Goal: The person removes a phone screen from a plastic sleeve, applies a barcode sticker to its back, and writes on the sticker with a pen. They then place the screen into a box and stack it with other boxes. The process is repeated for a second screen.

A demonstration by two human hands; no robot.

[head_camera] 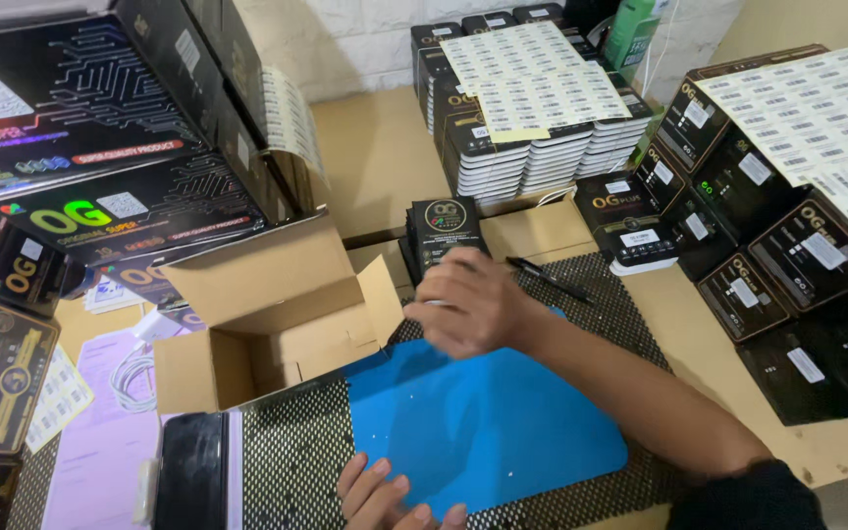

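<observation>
Here our right hand [473, 306] reaches across the blue mat [483, 422] to a small black box [447, 231] standing behind the open cardboard carton [267, 324], fingers curled at its lower edge (a firm hold we cannot tell). The carton looks empty, so packing seems barely begun. Our left hand [390, 496] rests on the mat's near edge, fingers loosely spread.
</observation>
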